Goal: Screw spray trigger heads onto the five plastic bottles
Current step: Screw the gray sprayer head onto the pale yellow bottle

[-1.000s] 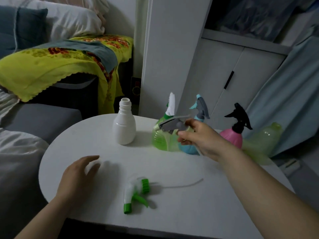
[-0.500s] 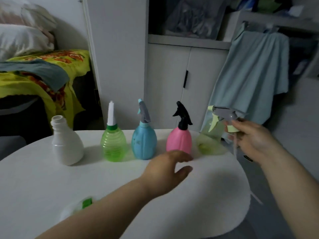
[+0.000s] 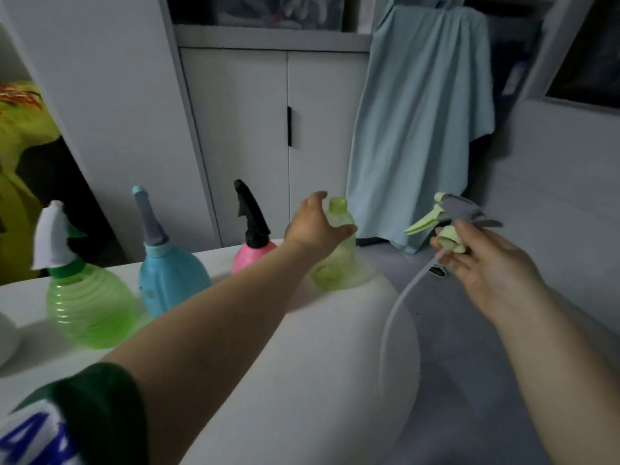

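Plastic everywhere along the far edge of the white table (image 3: 302,380): standing in a row, a green bottle (image 3: 87,307), a blue bottle (image 3: 167,280) and a pink bottle (image 3: 250,258), each already wearing a spray head. Judging from that, three of five done. Closing the left hand (image 3: 312,226) around the shoulder of the pale yellow-green bottle (image 3: 335,263) at the table's right end, neck still bare. Pinching the grey and yellow-green trigger head (image 3: 453,218) by its collar in the right hand (image 3: 483,260), out past the table's right edge, well apart from the bottle mouth, with the white dip tube (image 3: 392,317) trailing down and curving. Still needing, most likely: feeding that tube into the neck, then turning the collar down.

Showing only as a pale sliver at the left edge, cut off by the frame, a white bottle (image 3: 6,340); impossible to tell whether capped. Hiding part of the pink bottle behind the left forearm. Blurring on the green bottle, so threads and tightness of any head not readable.
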Demonstrator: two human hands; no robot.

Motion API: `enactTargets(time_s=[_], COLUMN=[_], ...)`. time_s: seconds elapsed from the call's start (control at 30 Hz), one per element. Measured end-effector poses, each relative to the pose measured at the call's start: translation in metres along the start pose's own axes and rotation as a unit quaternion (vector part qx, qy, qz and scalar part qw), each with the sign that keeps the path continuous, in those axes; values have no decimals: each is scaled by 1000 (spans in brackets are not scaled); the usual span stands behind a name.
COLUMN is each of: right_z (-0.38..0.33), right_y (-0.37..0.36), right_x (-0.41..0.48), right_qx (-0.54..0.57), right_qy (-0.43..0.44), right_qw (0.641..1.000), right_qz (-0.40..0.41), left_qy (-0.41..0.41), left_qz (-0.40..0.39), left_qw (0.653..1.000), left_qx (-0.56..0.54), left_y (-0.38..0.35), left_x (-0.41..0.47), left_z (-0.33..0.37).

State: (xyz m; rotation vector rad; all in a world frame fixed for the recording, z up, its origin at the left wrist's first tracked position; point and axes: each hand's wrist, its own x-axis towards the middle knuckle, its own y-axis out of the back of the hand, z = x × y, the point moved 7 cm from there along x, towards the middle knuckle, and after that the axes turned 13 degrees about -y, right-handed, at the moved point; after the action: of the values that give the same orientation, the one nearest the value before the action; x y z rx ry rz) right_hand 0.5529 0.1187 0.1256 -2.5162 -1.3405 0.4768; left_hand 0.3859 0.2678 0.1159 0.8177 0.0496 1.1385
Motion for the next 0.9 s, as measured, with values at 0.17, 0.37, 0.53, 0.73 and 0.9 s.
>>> enactTargets(time_s=[0.17,0.37,0.53,0.73,0.9], right_z=[10,13,-6,-31,-36], right_y=[21,27,17,-20,-52], right_x=[12,14,-1,-29,-51], right_qx=[30,102,102,110,158], right_qy=[-22,-52,-24,24,50], right_qw=[999,993,994,994,984], right_qz=[7,36,43,-10,-66], left_qy=[15,-16,-40,-58,-64], left_qz=[-29,-18,-50,-50,-65], left_qw=[999,999,996,993,988], left_qx=[-1,-44,-58,-91,-124], left_y=[-16,-22,-6,41,63], left_x=[19,8,-26,-95,-162], left_z=[-19,-18,-4,16,7])
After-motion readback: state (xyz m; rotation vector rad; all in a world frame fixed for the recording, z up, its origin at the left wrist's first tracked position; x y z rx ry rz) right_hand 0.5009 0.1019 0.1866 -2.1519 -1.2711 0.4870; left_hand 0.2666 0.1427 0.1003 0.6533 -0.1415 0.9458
